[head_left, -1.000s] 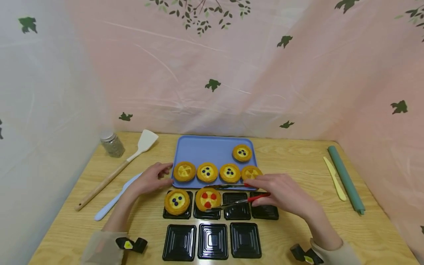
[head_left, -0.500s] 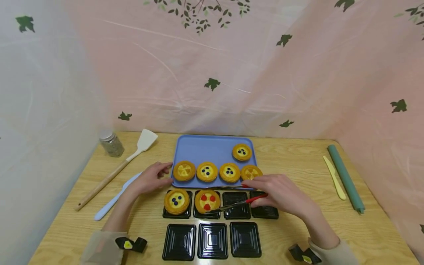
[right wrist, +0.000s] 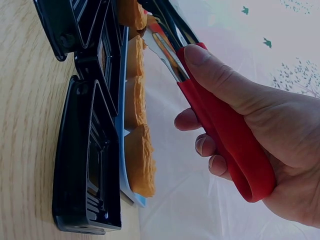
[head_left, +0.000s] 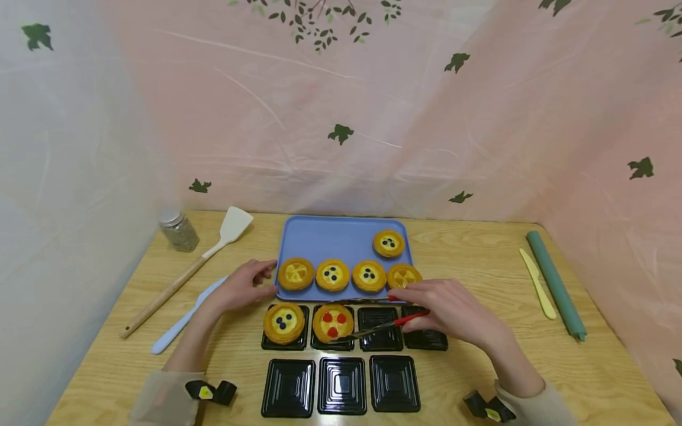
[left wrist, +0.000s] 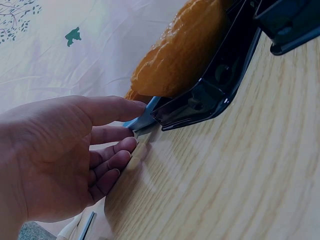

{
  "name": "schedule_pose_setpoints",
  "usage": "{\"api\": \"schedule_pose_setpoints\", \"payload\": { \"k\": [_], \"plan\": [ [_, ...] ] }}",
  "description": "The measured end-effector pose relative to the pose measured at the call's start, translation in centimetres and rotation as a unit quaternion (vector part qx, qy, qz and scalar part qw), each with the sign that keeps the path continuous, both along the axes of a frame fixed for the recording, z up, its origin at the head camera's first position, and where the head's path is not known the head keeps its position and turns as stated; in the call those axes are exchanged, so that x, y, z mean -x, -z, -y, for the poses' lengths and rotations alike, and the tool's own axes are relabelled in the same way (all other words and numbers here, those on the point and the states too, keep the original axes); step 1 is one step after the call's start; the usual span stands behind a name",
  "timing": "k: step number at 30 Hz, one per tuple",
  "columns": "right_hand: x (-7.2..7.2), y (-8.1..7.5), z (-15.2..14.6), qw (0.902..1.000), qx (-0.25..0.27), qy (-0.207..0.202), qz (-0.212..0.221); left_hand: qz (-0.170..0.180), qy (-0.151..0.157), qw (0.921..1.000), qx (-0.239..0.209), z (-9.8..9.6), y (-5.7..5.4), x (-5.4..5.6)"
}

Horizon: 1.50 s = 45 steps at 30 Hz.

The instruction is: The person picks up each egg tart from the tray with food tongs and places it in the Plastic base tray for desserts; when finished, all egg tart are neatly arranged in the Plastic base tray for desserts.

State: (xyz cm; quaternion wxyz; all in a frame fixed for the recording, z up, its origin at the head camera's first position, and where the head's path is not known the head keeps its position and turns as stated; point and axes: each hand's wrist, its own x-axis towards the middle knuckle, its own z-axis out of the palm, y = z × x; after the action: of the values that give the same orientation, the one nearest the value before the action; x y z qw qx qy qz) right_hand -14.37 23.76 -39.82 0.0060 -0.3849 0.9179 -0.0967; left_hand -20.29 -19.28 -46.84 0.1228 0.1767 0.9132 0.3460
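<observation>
My right hand (head_left: 453,310) holds red-handled tongs (right wrist: 227,145). The tongs' metal arms stand on either side of a tart with red fruit pieces (head_left: 333,323). That tart sits at the second black square tray (head_left: 346,345) from the left in the back row; whether the tips press on it I cannot tell. To its left, a blueberry-topped tart (head_left: 284,323) rests in another black tray. My left hand (head_left: 246,288) touches the left edge of the blue tray (head_left: 330,236) with loosely bent fingers. Several tarts, topped with blueberries or yellow wedges, lie on the blue tray.
More black trays (head_left: 341,386) stand in front and to the right. At left are a spatula (head_left: 186,272), a pale blue spreader-like utensil (head_left: 181,328) and a lidded glass jar (head_left: 179,231). A yellow knife (head_left: 538,284) and a green roll (head_left: 556,287) lie at right.
My right hand and the tongs have shifted very slightly left. The left hand and the tarts stay where they were.
</observation>
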Motion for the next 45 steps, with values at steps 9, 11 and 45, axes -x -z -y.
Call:
{"api": "schedule_pose_setpoints", "payload": {
  "k": [9,11,45],
  "plan": [
    [0.09,-0.05,0.09,1.0,-0.003,0.0,-0.009,-0.004,-0.001,1.0,0.002,0.06,0.02,0.06],
    [0.08,-0.06,0.12,0.9999,-0.005,0.0,-0.01,-0.004,0.0,1.0,0.002,0.08,0.03,0.05],
    [0.08,-0.09,0.02,0.9999,-0.006,0.001,-0.014,-0.002,0.0,1.0,0.007,0.01,-0.02,0.04]
  ]
}}
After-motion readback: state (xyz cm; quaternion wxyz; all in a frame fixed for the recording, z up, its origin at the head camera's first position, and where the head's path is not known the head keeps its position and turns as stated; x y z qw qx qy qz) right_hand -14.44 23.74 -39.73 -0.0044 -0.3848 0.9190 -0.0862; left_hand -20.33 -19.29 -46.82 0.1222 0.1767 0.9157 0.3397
